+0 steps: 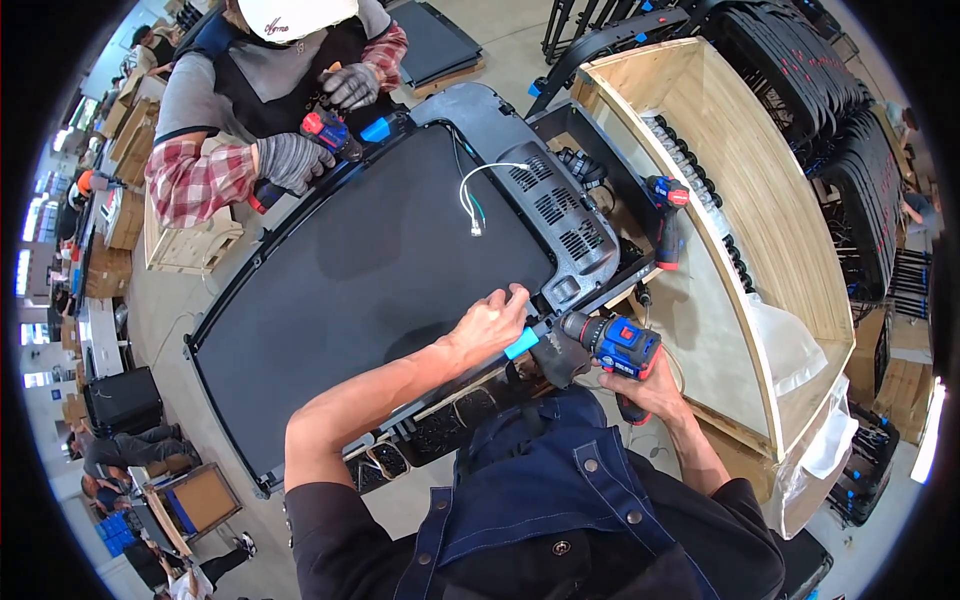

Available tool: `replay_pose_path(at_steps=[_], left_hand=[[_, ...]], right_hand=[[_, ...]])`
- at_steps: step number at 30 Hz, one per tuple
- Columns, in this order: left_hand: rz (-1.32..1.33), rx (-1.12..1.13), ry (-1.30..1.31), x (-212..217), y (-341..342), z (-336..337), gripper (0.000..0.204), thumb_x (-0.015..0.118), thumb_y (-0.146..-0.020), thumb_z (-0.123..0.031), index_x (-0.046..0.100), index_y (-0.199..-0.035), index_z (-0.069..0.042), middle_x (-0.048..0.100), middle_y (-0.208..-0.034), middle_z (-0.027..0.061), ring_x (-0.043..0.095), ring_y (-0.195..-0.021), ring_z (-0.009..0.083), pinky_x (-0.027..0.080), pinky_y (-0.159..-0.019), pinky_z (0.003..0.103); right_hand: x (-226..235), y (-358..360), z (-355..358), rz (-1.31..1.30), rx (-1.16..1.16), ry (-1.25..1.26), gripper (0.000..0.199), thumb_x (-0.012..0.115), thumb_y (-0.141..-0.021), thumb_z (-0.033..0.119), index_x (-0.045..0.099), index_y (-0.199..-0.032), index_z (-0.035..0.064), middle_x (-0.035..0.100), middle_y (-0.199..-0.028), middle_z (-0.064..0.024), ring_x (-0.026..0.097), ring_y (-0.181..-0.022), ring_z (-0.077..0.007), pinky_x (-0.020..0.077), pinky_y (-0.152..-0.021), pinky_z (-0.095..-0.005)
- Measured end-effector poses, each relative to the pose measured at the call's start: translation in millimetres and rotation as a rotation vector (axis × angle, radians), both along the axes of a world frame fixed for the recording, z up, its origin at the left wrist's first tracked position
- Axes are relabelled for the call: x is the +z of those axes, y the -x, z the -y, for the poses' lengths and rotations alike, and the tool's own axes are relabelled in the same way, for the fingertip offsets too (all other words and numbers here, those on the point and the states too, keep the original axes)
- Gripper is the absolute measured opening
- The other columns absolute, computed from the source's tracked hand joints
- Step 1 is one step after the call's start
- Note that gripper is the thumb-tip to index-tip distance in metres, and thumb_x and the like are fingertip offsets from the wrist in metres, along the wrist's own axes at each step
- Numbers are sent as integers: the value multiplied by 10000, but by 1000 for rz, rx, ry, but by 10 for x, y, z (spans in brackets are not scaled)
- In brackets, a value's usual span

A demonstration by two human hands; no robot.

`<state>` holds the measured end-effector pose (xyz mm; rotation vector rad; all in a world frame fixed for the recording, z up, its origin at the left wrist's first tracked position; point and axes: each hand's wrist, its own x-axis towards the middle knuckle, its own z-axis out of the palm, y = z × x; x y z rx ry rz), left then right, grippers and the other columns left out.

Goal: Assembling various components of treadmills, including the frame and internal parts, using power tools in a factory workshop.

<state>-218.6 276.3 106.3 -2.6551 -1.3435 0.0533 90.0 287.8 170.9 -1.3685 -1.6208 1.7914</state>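
My right hand [650,388] is wrapped around the handle of a blue and red cordless drill [628,345]. The drill's chuck points left, toward the corner of a treadmill deck [360,230] with a black running belt. My left hand [492,322] rests at that corner, its fingers bent and pinched together; whatever they hold is too small or hidden to name. Just below it, a light-blue strip [522,343] sits on the side rail. Beyond my left hand lies the treadmill's grey motor cover [550,195], with vents and a loose white cable [468,195] in front.
Across the deck, a co-worker in grey gloves [290,163] grips another cordless drill [330,133]. A third drill [668,215] hangs at the edge of a wooden crate [765,200] on my right, which holds a row of black rollers. Black frames [850,190] are stacked behind it.
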Motion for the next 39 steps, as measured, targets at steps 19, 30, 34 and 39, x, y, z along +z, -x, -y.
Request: replay_pose_path(at_steps=[19, 30, 34, 39], left_hand=[[2198, 628, 544, 621, -67, 329, 344, 708, -943, -75, 617, -1252, 47, 716, -1074, 144, 694, -884, 184, 556, -790, 312], [2330, 642, 475, 635, -206, 806, 290, 746, -942, -118, 667, -1181, 25, 735, -1033, 152, 722, -883, 206, 595, -804, 328], [2278, 606, 455, 730, -186, 899, 306, 732, -957, -209, 683, -1151, 23, 741, -1025, 166, 715, -851, 203, 594, -777, 330], [2564, 495, 155, 848, -300, 905, 335, 709, -963, -311, 719, -1053, 12, 689, -998, 88, 663, -845, 175, 546, -772, 319]], right_hand=[[314, 210, 83, -285, 32, 159, 552, 838, -811, 47, 603, -1309, 39, 759, -1063, -77, 701, -950, -114, 586, -816, -303], [249, 407, 83, -296, 196, 180, 566, 833, -818, 53, 592, -1330, 40, 751, -1100, -86, 712, -1034, -153, 580, -909, -342], [278, 497, 104, -323, 225, 141, 547, 820, -825, 41, 594, -1323, 35, 751, -1096, -88, 712, -1033, -162, 583, -905, -339], [358, 748, 162, -428, 237, 181, 523, 820, -823, 41, 605, -1301, 37, 752, -1068, -74, 715, -986, -155, 593, -863, -318]])
